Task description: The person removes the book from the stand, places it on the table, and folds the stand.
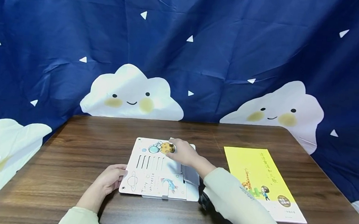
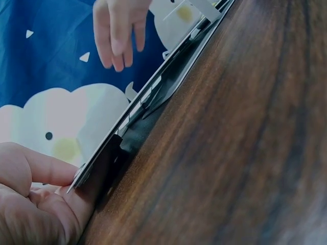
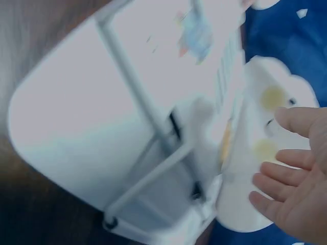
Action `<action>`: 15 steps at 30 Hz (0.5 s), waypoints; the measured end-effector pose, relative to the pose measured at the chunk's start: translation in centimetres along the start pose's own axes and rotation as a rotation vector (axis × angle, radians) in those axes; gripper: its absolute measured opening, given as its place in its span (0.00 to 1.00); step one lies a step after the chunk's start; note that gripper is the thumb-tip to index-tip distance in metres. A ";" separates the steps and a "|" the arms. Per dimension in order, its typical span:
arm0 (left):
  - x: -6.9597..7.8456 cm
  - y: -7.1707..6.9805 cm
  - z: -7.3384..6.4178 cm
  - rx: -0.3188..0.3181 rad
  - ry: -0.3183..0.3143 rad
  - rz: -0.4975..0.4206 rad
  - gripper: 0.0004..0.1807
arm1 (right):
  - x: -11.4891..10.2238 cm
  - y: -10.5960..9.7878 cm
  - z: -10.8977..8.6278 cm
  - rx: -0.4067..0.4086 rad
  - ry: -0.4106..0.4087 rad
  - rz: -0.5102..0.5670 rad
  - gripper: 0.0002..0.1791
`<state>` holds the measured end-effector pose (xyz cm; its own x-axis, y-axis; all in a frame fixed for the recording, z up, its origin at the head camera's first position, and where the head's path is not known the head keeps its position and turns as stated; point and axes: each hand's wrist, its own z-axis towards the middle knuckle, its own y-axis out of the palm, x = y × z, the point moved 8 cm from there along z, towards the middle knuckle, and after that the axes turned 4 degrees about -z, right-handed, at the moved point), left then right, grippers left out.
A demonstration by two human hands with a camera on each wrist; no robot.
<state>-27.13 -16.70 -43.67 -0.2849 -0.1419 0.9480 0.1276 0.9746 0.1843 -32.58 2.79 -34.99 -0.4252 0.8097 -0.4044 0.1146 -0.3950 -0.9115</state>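
A white book stand (image 1: 141, 170) printed "Tiny universe", with slots and space cartoons, lies folded on the table before me. My left hand (image 1: 111, 178) pinches its left edge, thumb above and fingers beneath; in the left wrist view the stand's edge (image 2: 102, 148) slants up from that hand, with a gap to the wood below. Above its far part hovers my right hand (image 1: 184, 152), fingers extended and holding nothing in the right wrist view. That view, blurred, shows a thin metal support bar (image 3: 130, 84) across the white panel. A grey flap (image 1: 191, 176) sits at the stand's right side.
To the right, a yellow book (image 1: 239, 160) with a giraffe and child on its cover lies on the brown wooden table (image 1: 78, 146). Behind the table hangs a blue cloth (image 1: 202, 57) with white clouds and triangles.
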 end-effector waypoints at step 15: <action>0.2 0.0 0.0 -0.034 0.017 -0.009 0.13 | 3.5 2.7 3.0 -0.004 0.206 0.232 0.36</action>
<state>-27.23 -16.71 -43.52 -0.2704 -0.1537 0.9504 0.1570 0.9669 0.2010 -36.41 3.26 -38.69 -0.1967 0.7690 -0.6083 0.1909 -0.5785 -0.7931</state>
